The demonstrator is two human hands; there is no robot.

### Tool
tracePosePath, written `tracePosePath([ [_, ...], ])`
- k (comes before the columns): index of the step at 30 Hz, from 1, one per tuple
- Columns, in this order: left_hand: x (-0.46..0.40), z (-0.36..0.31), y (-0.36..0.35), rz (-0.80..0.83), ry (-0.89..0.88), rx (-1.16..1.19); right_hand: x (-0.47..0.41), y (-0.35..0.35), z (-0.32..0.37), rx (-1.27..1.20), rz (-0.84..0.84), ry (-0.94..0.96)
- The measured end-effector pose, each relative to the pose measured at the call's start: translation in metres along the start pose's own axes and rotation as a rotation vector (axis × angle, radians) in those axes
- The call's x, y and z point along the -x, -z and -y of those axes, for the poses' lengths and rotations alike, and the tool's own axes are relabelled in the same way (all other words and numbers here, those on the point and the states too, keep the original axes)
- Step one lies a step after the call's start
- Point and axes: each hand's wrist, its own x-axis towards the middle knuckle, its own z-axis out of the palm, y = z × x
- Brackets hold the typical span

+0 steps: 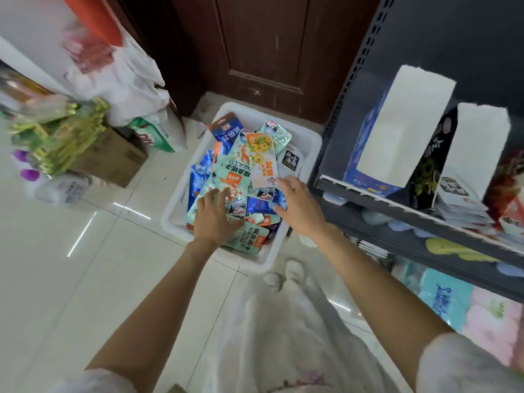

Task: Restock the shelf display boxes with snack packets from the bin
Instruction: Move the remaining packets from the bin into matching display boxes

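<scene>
- Head view: both hands reach down into the white bin [310, 143] on the floor. Left hand [216, 214] lies spread on a teal packet [226, 180], fingers straight — nothing gripped. Right hand [299, 204] is open too, fingertips just below the orange-and-white packet [261, 158].
- Step, by my read: sorting for one kind. Fan the pile flat, pick matching packets, stack w/ edges aligned — then lift.
- Display boxes [397, 137] sit up right of the right hand, on the dark shelf [368, 194].
- Writing: blue packet [225, 131] beyond both hands reads "盐值派"; other print too blurred.
</scene>
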Motion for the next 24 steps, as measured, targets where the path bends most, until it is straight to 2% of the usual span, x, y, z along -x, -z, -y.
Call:
tracePosePath([
  [4, -0.010, 0.000, -0.001, -0.086, 0.058, 0.098, -0.043, -0.014, 0.011, -0.207, -0.050, -0.120],
  [6, -0.017, 0.000, 0.002, -0.100, 0.072, 0.122, -0.062, -0.020, 0.017, -0.233, -0.071, -0.181],
  [10, -0.031, 0.009, 0.006, -0.166, 0.047, 0.083, -0.076, -0.030, 0.020, 0.044, -0.012, -0.176],
  [12, -0.036, 0.012, 0.010, -0.212, 0.036, 0.096, -0.075, -0.034, 0.019, 0.067, -0.021, -0.167],
  [18, -0.063, 0.012, 0.035, -0.006, 0.104, 0.357, -0.068, -0.042, 0.028, 0.015, -0.069, -0.210],
  [21, -0.080, 0.008, 0.043, 0.121, 0.116, 0.390, -0.060, -0.049, 0.041, -0.046, -0.108, -0.247],
  [24, -0.094, 0.013, 0.046, 0.132, 0.113, 0.418, -0.052, -0.058, 0.055, -0.098, -0.143, -0.297],
])
